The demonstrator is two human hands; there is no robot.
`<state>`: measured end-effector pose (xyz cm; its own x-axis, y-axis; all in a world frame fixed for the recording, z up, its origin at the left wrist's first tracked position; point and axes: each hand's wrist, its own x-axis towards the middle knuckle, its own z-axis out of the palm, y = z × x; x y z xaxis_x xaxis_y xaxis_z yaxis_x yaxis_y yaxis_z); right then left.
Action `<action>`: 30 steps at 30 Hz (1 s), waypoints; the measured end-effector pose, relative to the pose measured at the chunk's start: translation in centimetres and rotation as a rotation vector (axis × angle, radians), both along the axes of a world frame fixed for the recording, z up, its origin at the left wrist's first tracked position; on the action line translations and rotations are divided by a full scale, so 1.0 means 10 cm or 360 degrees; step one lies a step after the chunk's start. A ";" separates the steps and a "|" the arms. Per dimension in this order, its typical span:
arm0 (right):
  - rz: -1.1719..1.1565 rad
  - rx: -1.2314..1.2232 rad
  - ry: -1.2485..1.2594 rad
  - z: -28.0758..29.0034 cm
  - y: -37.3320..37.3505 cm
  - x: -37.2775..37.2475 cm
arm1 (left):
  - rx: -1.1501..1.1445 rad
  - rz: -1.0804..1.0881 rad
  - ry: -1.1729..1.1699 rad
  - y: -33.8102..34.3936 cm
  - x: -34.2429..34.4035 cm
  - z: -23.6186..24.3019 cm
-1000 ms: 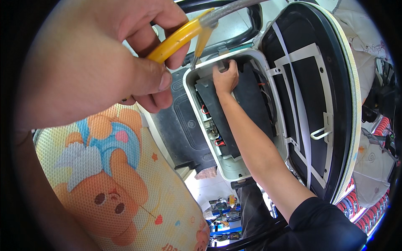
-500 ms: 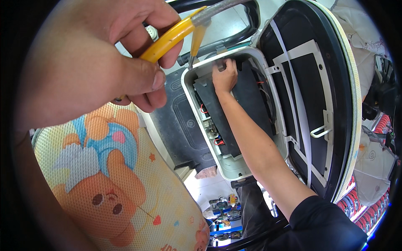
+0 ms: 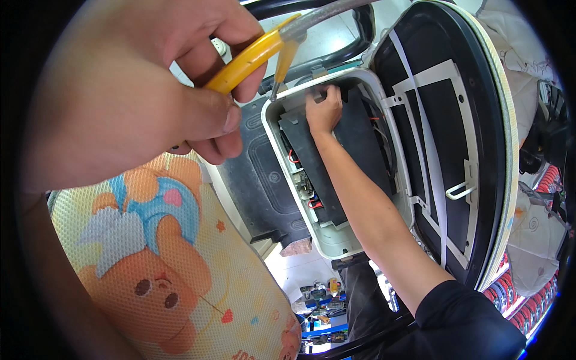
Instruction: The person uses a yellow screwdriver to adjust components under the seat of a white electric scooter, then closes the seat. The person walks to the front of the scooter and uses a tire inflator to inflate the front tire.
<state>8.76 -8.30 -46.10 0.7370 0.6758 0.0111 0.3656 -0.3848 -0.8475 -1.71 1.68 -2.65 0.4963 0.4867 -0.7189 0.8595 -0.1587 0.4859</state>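
Large in the upper left, my left hand [image 3: 150, 102] is closed round a yellow-handled tool [image 3: 246, 60] with a grey metal part reaching up to the right. My right hand [image 3: 325, 111], at the end of my arm from the lower right, is closed at the top of an open pale storage box [image 3: 270, 129]. Its fingertips are in a dark gap, and what they grip is unclear. Under that hand lies a dark grey panel [image 3: 360, 150], with red wires [image 3: 313, 204] and small components along its left side. The box's black lid [image 3: 456, 210] stands open at the right, a pale strap across it.
A padded seat cover [image 3: 180, 264] with a cartoon bear fills the lower left. Beside the box are a black footboard mat [image 3: 258, 180] and a black tubular frame [image 3: 360, 30]. Assorted tools [image 3: 321, 309] lie below on the tiled floor. Pale fabric items [image 3: 531, 240] are at the right.
My left hand and the yellow-handled tool have shifted very slightly to the left since a second ago. My right hand stays at the top of the box.
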 end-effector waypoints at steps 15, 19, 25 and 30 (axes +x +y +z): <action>-0.0061 0.0060 -0.0036 0.02 0.02 -0.02 | -0.0012 -0.0012 0.0028 -0.04 0.03 -0.03; -0.0125 -0.0044 0.0063 0.03 0.02 -0.04 | -0.0034 -0.0016 0.0038 -0.04 0.06 -0.02; -0.0039 -0.0057 -0.0017 0.00 0.01 -0.02 | -0.0050 -0.0015 0.0059 -0.04 0.08 -0.01; -0.0041 0.0037 -0.0055 0.02 0.01 -0.02 | -0.0055 -0.0021 0.0090 0.00 0.10 -0.01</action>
